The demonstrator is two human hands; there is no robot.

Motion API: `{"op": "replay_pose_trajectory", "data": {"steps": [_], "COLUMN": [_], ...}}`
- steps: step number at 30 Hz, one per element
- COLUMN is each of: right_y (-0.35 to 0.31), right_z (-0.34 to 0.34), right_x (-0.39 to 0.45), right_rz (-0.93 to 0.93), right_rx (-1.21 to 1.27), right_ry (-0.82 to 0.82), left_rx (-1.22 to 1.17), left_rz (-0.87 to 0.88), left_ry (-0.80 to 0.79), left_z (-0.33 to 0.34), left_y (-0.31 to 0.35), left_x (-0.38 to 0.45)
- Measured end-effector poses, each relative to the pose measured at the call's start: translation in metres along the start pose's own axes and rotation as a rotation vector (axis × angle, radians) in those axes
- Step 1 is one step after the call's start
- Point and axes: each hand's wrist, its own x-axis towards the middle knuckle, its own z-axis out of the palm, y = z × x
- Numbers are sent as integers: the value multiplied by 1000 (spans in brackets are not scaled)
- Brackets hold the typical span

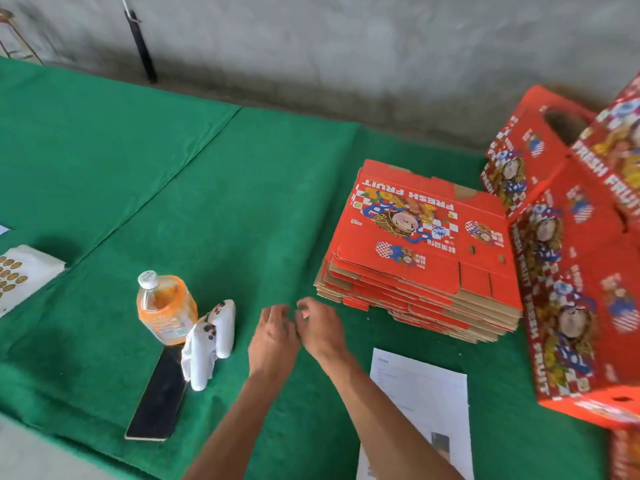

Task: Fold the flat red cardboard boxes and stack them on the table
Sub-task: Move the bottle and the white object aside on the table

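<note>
**Hands together, flat boxes stacked to the right**

Nearest, at the bottom edge: a printed sheet (420, 403) flat on the green table (242, 209), under the right forearm. Left of it, a dark phone (157, 398) lying flat, with a white glove pair (207, 344) propped against its far end.

Mid-table: left hand (273, 337) and right hand (320, 329) side by side, touching or nearly so, fingers loosely curled, each grip empty, hovering just over the cloth. Whether fingertips meet: cannot tell, blurred.

Left of the hands, just behind the gloves: an orange drink bottle (166, 306), upright, white cap on.

Right of the hands, near but apart: the stack of flat boxes (422, 251), red, printed "FRESH FRUIT", brown cardboard edges showing at the near side, top sheet slightly askew.

Far right: folded boxes (575, 271), piled against each other, one tilted, reaching past the frame edge; a handle hole visible in the rear one.

Far left edge: a sticker sheet (20, 275) with round gold labels.

Beyond the table: grey concrete floor and a black pole (140, 46).
</note>
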Motion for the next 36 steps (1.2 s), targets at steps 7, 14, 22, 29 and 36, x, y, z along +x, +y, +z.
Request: {"op": "replay_pose_trajectory", "data": {"steps": [7,14,22,29,36], "right_y": [136,206,233,217,134], "right_z": [-80,-97,-105,-93,-55], "right_x": [-63,-111,-134,-114,-65], "right_rz": [335,640,806,549,158], "right_rx": [-514,-466,-287,-42,279], "right_ry": [-64,-172,-57,-7,-132], "left_rx": [191,520,523,70,-222], "left_rz": [58,-40,-226,-299,-430], "left_ry": [-481,-687,-449,-281,139], "left_z": [107,154,152,128,27], "left_y": [67,76,63,43,-22], "left_x": [-77,-146,-150,-129,-78]}}
